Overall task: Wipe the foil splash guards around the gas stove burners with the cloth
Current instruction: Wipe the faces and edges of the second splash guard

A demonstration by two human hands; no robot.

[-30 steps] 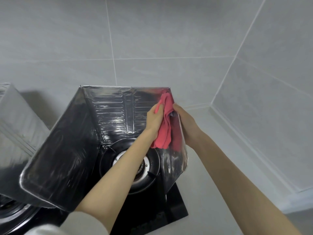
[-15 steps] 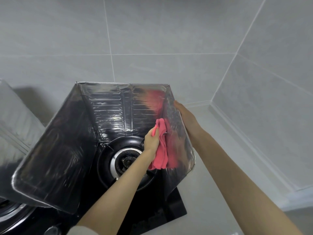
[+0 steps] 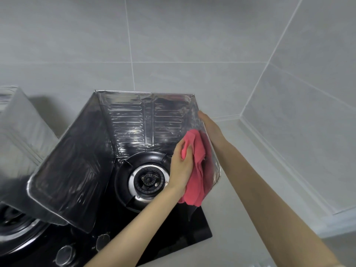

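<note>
— What is the left hand (image 3: 181, 166) doing?

— It is gripping the pink cloth (image 3: 197, 170), fingers curling tight round a bunched fold. It is pressing the cloth against the inner face of the right panel (image 3: 214, 166) of the foil splash guard (image 3: 146, 124). The rest of the cloth is hanging loose below the hand, just beside the burner (image 3: 149, 179).

— And the right hand (image 3: 211, 130)?

— It is lying on the outer face of that same panel, fingers stretching out fairly straight towards the top edge, holding nothing. The foil is hiding the thumb, so I cannot tell how it is lying.

— So the hands are working on opposite sides of one sheet?

— Yes. The panel is standing between them, with the cloth inside and the bare hand outside.

— Where is the guard sitting?

— It is standing on the black stove top (image 3: 173, 237), wrapping round the burner on three sides. Its back panel is running close along the grey tiled wall (image 3: 192, 35). A second guard (image 3: 21, 132) is showing at the far left, and two knobs (image 3: 103, 241) are sitting near the front edge.
</note>
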